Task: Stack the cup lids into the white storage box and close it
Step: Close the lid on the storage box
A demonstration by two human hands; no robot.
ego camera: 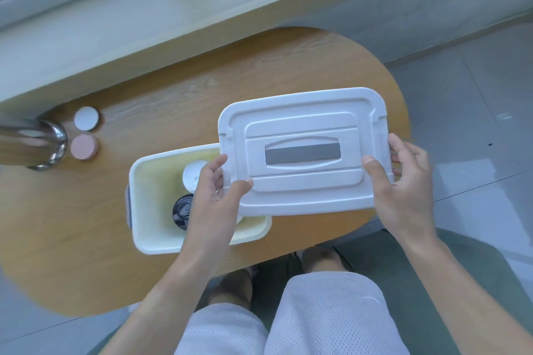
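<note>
Both hands, left [215, 190] and right [401, 181], grip the ribbed white box lid [302, 150], grey handle inset.

We see a wooden table [86, 239] with a rounded end. On its far left edge lies a shiny metal object [43, 141], cut off by the frame. Grey floor tiles [476, 95] lie right of the table.
</note>
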